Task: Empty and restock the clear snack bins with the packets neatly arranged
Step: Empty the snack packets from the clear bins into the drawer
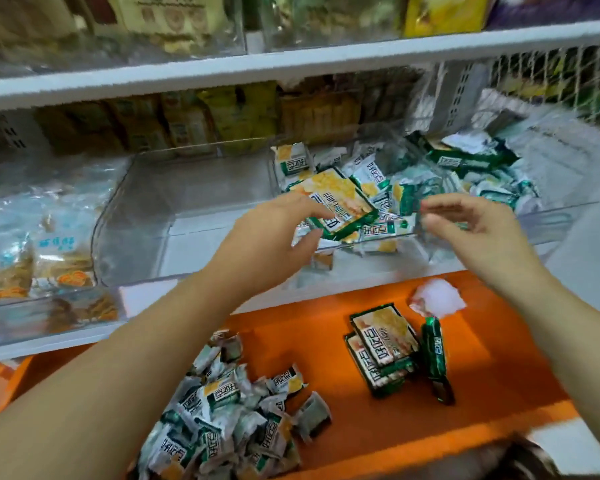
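Note:
A clear snack bin (136,244) stands pulled forward on the white shelf. Its left part is bare and its right part holds a loose heap of small green and white packets (378,188). On top of that heap lies a large green and yellow packet (340,202). My left hand (274,237) pinches this packet's left corner between fingers and thumb. My right hand (475,230) reaches over the bin's front wall, fingers and thumb curled round what looks like a small packet, mostly hidden.
Below the shelf an orange tray (482,386) holds a pile of small packets (229,417), a stack of large green packets (381,351) and a white crumpled wrapper (437,299). Another clear bin (32,306) of biscuits stands at left, and more green packets (471,164) at right.

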`<state>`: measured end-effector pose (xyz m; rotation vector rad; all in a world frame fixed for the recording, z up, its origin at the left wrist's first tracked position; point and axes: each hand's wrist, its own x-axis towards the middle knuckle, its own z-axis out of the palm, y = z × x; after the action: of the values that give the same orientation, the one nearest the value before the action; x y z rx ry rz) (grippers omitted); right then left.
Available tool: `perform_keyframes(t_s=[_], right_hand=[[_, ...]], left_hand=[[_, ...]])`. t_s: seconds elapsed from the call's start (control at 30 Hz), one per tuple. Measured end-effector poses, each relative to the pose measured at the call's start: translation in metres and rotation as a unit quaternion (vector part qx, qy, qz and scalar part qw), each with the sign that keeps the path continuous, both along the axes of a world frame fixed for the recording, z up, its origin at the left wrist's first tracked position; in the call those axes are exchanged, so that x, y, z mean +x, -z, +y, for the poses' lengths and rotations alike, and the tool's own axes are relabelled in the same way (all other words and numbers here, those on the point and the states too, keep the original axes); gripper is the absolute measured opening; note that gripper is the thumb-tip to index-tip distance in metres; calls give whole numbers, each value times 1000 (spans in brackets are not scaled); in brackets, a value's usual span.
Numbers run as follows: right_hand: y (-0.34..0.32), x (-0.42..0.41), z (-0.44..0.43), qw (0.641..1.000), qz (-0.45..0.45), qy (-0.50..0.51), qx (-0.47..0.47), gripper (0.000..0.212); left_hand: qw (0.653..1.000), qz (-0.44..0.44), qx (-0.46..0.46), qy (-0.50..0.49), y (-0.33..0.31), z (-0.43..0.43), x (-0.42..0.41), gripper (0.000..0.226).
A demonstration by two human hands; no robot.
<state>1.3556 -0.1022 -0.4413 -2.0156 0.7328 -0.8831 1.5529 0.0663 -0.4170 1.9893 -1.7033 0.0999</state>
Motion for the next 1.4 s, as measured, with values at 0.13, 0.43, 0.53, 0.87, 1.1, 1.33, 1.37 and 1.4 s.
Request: perform_keyframes(t_s=[0.13, 0.43, 0.53, 0.87, 1.1, 1.33, 1.37, 1.4], right_hand=[[16, -18, -39, 992, 73, 92, -49, 24], [29, -27, -60, 987, 156, 28, -4, 42], [30, -29, -61, 988, 155, 20, -1, 41], [29, -19, -55, 988, 119, 88, -47, 32], [-4, -11, -31, 996, 26, -75, 49, 57], [-2, -33, -52, 996, -62, -21, 58, 23], [-1, -39, -56, 994, -79, 3, 71, 22], [1, -44, -61, 992, -91, 24, 84, 21]], left_hand=[[994, 17, 105, 26, -7, -60, -10, 27], [904, -41, 422, 49, -10, -108, 18, 23], [896, -57, 437, 51, -12, -112, 23, 24], [922, -182, 343, -3, -8, -107, 36, 18], [988, 97, 88, 87, -52, -104, -18, 8], [964, 227, 91, 104, -28, -144, -34, 19], [963, 229, 110, 87, -21, -152, -31, 27], [965, 209, 138, 75, -13, -160, -27, 40]])
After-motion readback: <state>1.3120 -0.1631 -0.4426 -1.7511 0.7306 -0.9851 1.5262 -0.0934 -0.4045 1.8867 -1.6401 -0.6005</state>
